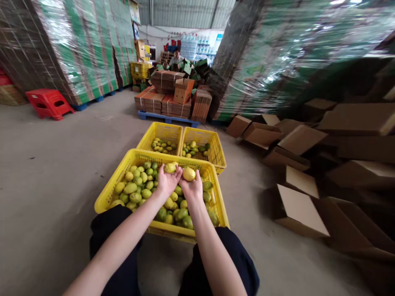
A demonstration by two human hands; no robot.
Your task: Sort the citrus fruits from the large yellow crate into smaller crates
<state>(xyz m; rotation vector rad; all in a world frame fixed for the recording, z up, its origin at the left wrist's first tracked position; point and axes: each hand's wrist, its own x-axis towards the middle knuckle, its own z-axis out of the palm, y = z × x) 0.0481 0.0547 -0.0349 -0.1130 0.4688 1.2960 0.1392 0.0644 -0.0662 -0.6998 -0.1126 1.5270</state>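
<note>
My left hand (168, 181) is curled around a yellow lemon (169, 167), held over the near crate. Right beside it, my right hand (191, 187) grips another yellow lemon (189, 174), palm turned up. The two hands are close together at the fingertips. Beneath them a large yellow plastic crate (106, 192) holds many green and yellow lemons (135, 197). Behind it stand two more yellow crates, the left crate (142, 137) and the right crate (219, 152), each with some lemons at the bottom.
Loose cardboard boxes (304, 209) lie piled on the right. A blue pallet (168, 119) bears bundled flat cartons (152, 102) ahead. Tall wrapped stacks (92, 45) flank both sides, with a red stool (49, 102) at left. A person (176, 57) is in the background.
</note>
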